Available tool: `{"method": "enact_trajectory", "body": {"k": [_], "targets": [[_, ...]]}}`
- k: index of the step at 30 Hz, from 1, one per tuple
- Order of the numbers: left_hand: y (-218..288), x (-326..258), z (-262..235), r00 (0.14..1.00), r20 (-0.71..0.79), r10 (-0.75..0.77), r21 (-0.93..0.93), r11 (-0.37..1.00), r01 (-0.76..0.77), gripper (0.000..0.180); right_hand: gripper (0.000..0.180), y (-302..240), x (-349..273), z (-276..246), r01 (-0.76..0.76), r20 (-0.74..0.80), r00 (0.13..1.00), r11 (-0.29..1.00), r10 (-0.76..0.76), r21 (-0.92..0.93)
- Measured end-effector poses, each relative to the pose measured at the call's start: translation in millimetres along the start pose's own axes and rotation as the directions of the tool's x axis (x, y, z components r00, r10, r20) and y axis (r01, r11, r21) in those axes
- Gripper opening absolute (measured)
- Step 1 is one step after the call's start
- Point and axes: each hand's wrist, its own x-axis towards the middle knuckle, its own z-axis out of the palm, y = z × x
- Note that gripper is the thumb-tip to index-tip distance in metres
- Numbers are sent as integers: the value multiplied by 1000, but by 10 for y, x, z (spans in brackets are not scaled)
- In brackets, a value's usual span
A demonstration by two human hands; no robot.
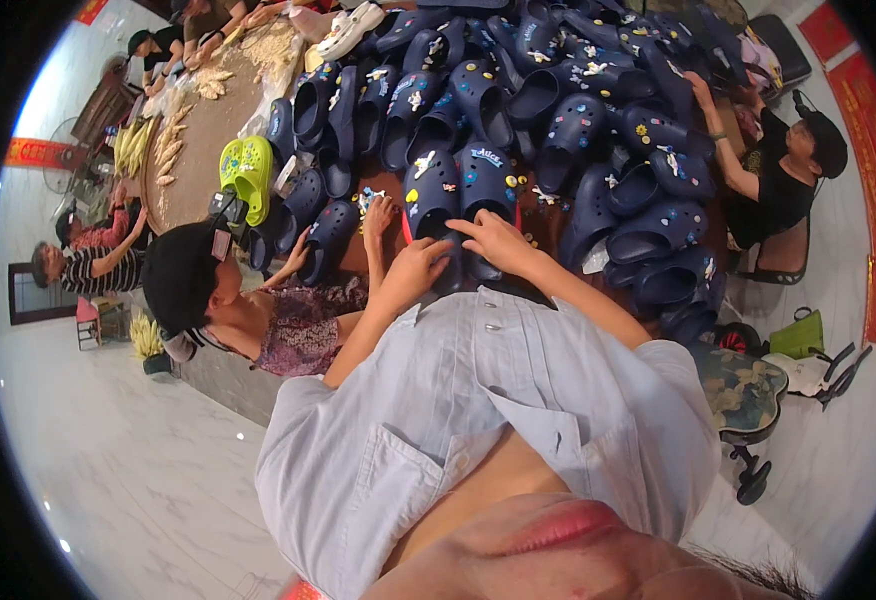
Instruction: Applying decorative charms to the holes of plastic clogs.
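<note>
Two navy perforated clogs lay side by side directly before the person in the pale blue button-up shirt (478, 390): the left clog (420, 208) and the right clog (485, 184), both with toes pointing away and colourful charms set in their tops. Red edges showed just beside the pair, low on the brown worktop (371, 181).

The left hand (418, 270) was at the heel of the left clog, its fingers bent and partly open; whether they had hold of anything, I could not tell. The right hand (498, 245) lay over the opening of the right clog, its fingers partly spread, one stretched leftward to the left clog; I could not tell whether they gripped anything either.

Just to the left, a co-worker in a black cap (180, 275) had one hand on another navy clog (329, 238) and the other near a small cluster of charms (366, 199). Lime-green clogs (248, 172) stood beyond that person. A heap of navy clogs (573, 130) covered the far and right parts of the worktop, and a second co-worker (778, 170), in a black T-shirt, reached toward it from the right.
</note>
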Motion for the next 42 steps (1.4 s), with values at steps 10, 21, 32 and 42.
{"method": "enact_trajectory", "body": {"k": [10, 21, 32, 42], "targets": [[319, -815, -559, 921, 378, 91, -784, 560, 267, 24, 35, 71, 385, 254, -73, 56, 995, 973, 87, -218], [307, -1067, -239, 873, 486, 35, -825, 348, 446, 36, 14, 432, 98, -233, -141, -373, 927, 960, 41, -244], [352, -856, -26, 893, 440, 88, -838, 398, 374, 28, 18, 1125, -1124, -1168, -632, -801, 513, 767, 308, -111], [469, -361, 345, 981, 190, 31, -381, 923, 45, 23, 26, 1886, -2380, -1505, -924, -880, 55, 358, 472, 134]]}}
